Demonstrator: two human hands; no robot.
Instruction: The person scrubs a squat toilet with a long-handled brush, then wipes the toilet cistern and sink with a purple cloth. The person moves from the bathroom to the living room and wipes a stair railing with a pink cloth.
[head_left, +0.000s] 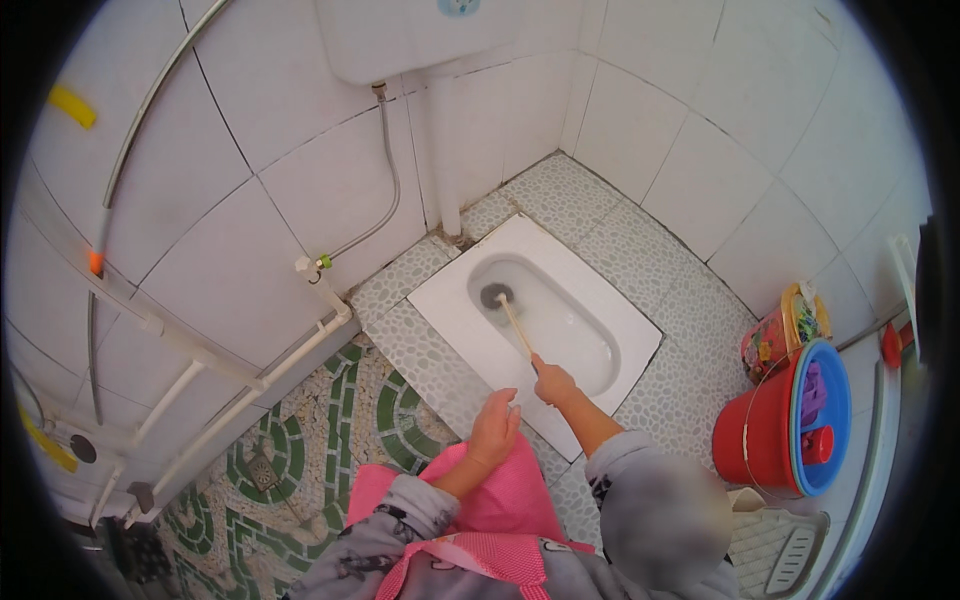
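Note:
A white ceramic squat toilet (634, 324) is set into the pebble-patterned floor. My right hand (555, 381) is closed around the handle of a toilet brush (514, 319). The dark round head of the brush rests in the bowl, over its far left end, with a little water around it. My left hand (493, 427) holds nothing; it hovers over the pink apron (517, 491) on my lap, fingers apart, left of the right hand and not touching the brush.
A red bucket (750, 427) with a blue basin (841, 405) in its top stands at the right, beside a floral container (765, 345). A white cistern (405, 37), a flexible hose (393, 180) and white pipes (300, 352) line the left walls. A floor drain (262, 471) lies lower left.

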